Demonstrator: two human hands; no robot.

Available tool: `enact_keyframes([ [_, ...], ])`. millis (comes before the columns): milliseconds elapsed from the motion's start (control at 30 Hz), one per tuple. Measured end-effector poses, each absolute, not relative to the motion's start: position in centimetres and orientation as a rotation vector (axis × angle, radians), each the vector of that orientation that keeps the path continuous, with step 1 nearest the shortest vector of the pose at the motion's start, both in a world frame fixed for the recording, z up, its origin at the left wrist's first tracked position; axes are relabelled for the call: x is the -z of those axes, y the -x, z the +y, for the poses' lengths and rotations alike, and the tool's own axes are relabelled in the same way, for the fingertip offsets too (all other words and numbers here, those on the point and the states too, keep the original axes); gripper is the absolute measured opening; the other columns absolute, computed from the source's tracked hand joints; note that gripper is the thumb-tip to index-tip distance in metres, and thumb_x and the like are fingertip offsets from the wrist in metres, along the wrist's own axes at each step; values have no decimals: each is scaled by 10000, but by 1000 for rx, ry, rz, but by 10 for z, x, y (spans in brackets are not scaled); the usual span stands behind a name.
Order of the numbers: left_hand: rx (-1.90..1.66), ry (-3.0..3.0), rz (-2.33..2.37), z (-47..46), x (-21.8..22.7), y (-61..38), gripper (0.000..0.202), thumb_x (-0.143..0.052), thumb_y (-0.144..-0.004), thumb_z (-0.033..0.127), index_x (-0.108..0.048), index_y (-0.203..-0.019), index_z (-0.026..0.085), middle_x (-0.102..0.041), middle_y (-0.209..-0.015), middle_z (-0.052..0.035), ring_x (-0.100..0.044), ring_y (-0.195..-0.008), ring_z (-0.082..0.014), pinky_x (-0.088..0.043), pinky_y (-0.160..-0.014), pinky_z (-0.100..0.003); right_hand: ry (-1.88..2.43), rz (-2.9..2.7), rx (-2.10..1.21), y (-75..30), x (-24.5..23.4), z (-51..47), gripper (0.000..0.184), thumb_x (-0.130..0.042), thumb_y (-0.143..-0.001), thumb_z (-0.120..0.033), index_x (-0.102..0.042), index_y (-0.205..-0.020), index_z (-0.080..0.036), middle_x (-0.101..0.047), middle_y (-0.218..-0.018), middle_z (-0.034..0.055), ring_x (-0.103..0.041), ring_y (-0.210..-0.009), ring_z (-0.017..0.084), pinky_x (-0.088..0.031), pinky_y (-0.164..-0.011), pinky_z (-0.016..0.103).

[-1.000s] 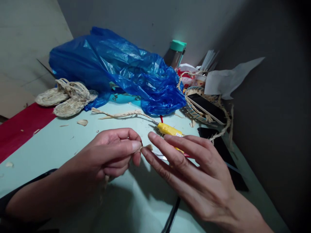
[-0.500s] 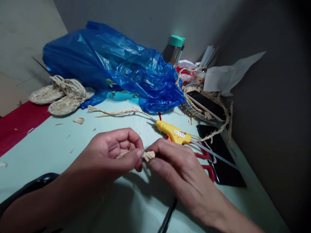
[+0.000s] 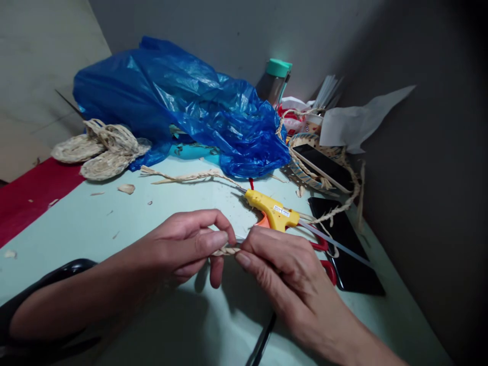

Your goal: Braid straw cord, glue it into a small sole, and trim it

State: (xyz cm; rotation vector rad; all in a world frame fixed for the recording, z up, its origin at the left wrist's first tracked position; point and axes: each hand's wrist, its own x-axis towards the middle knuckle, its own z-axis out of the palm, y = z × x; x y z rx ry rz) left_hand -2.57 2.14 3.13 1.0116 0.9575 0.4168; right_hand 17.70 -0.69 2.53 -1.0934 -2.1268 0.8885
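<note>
A short stretch of pale braided straw cord [image 3: 227, 251] shows between my two hands, low over the table. My left hand [image 3: 194, 247] pinches its left part between thumb and fingers. The thumb and bent forefinger of my right hand [image 3: 284, 269] close on the cord's right end, and the rest of it is hidden inside the hands. Just beyond my right hand lies a yellow glue gun [image 3: 272, 207] with a clear glue stick in its back. Red-handled scissors [image 3: 328, 272] are partly covered by my right hand.
A blue plastic bag [image 3: 183, 101] fills the back. Straw slippers [image 3: 107, 155] sit at the left. Another braided cord [image 3: 186, 177] lies behind the glue gun. At the right are a basket [image 3: 301, 175] with a phone [image 3: 324, 165], a black tablet [image 3: 354, 259] and a bottle [image 3: 274, 81].
The fanned straw end that showed between my hands is now covered, and a twisted stretch of the cord shows instead. My left fingers have straightened somewhat, and my right hand grips the cord's end.
</note>
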Motion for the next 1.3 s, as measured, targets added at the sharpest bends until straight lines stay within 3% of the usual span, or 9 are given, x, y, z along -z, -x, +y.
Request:
enact_keyframes([
  [200,-426,-1142,1032,24,-34,29,263,-592,-909,397,-646,-777,176,-444,-517,58,-264,-494,-88,-178,-481,-232,1070,-2054,-775,-180,-24,-7,260,-523,-997,-222,-533,-739,-194,-536,-677,-39,-527,-630,92,-398,-609,212],
  [267,-474,-1201,1054,23,-35,29,265,-594,-895,387,-640,-731,184,-423,-522,58,-302,-509,-97,-217,-493,-225,1100,-2077,-828,-182,-26,-7,135,-537,-999,-288,-625,-933,-209,-654,-781,-19,-600,-673,110,-458,-649,223],
  [333,-513,-1254,1057,21,-38,28,277,-598,-880,392,-636,-694,190,-429,-531,53,-328,-520,-103,-247,-501,-219,1188,-2110,-926,-186,-29,-7,330,-561,-984,-358,-560,-1290,-232,-737,-1015,30,-680,-786,150,-530,-741,269],
  [433,-544,-1284,1084,17,-40,26,300,-608,-863,400,-617,-647,191,-421,-527,52,-335,-516,-104,-248,-489,-212,1203,-2056,-1038,-195,-35,-6,641,-601,-953,-395,-332,-1523,-281,-647,-1334,95,-694,-1040,225,-575,-882,372],
  [567,-653,-1226,1213,24,-32,30,262,-605,-877,380,-608,-694,193,-405,-526,59,-295,-483,-95,-203,-454,-204,987,-1794,-981,-207,-43,-3,549,-590,-954,-370,-432,-1476,-304,-510,-1488,88,-585,-1261,280,-581,-928,391],
  [700,-771,-1222,1266,37,-24,39,211,-591,-890,346,-609,-748,193,-405,-526,65,-283,-455,-85,-206,-453,-198,972,-1430,-895,-208,-40,3,225,-555,-954,-241,-693,-1132,-241,-708,-1038,69,-685,-899,196,-594,-716,278],
  [833,-725,-1317,1207,37,-27,41,242,-577,-918,370,-605,-757,191,-414,-525,67,-309,-472,-85,-229,-454,-197,1003,-1383,-1041,-202,-33,3,199,-566,-964,-299,-666,-813,-216,-533,-616,-12,-494,-545,115,-455,-494,225],
  [1033,-639,-1539,1119,31,-36,40,314,-524,-947,357,-552,-680,194,-431,-561,59,-358,-517,-97,-289,-493,-213,1210,-1567,-1019,-195,-30,-3,292,-520,-996,-408,-610,-779,-236,-472,-488,-46,-383,-412,100,-256,-383,236],
  [1300,-505,-1723,1041,29,-37,36,324,-499,-942,370,-532,-664,209,-435,-597,44,-403,-564,-129,-304,-527,-235,1274,-1810,-883,-192,-27,-7,385,-456,-1023,-403,-535,-695,-218,-405,-486,-68,-335,-377,71,-248,-393,240],
])
